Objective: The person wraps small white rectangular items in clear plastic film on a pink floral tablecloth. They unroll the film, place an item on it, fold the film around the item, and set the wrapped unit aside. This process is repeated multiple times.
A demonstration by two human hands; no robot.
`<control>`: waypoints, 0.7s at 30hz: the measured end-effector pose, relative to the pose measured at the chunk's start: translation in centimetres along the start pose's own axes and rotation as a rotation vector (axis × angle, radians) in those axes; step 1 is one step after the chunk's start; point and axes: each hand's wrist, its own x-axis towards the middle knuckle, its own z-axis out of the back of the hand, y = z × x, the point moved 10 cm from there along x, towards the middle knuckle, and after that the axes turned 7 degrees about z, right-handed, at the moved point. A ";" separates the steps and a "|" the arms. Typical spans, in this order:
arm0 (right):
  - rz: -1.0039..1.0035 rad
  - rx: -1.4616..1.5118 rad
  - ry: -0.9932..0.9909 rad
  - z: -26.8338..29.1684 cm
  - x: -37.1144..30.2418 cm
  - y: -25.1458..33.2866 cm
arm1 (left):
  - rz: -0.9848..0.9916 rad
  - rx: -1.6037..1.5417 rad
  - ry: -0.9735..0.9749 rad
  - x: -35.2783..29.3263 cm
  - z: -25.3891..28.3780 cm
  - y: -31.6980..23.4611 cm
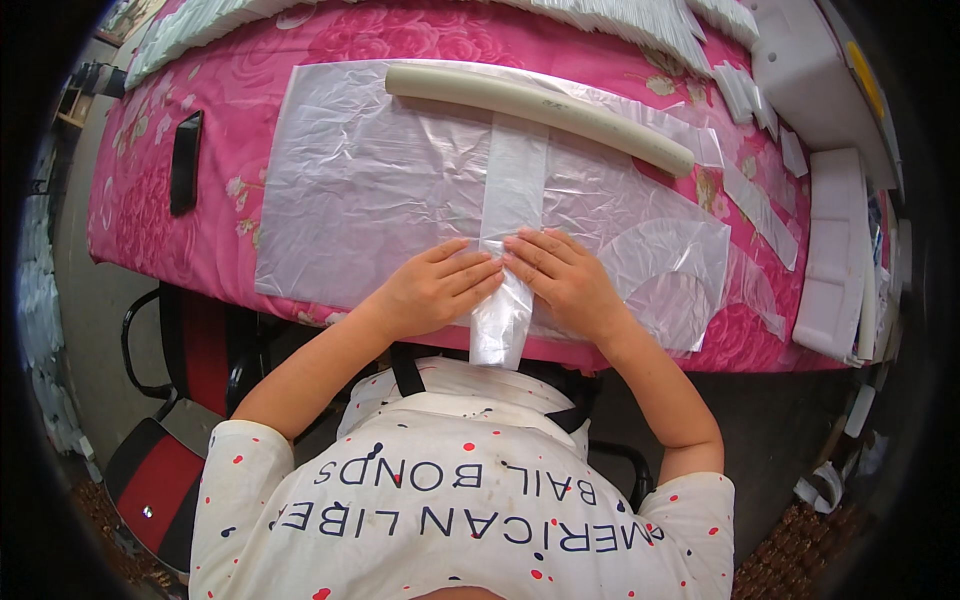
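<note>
A long folded strip of clear plastic film point(514, 180) runs from beneath a beige tube point(540, 103) toward me, and its near end passes over the table's front edge. My left hand point(437, 288) lies on the strip from the left, fingers stretched out flat. From the right, my right hand point(562, 280) rests on it too, fingers extended. The fingertips of both hands almost meet on the film. Under the strip are wide, wrinkled sheets of clear plastic point(365, 185). The tube lies slantwise across their far part.
A pink flowered cloth point(150, 220) covers the table. A black phone-like object point(186, 163) lies at left. Folded white plastic stacks point(640, 25) line the far edge. White foam boxes point(832, 250) stand at right, near loose film scraps point(760, 215). Red-and-black chairs point(165, 470) are at lower left.
</note>
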 end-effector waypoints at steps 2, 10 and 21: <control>0.025 -0.024 -0.010 0.1 0.0 0.2 | -0.012 0.005 0.020 -0.1 -0.3 0.0; 0.045 -0.040 -0.026 0.1 0.0 0.2 | 0.116 -0.203 0.077 0.5 -0.1 1.1; -0.480 0.423 -0.129 0.0 -0.3 -5.2 | 0.652 -0.723 0.152 1.4 -1.3 5.8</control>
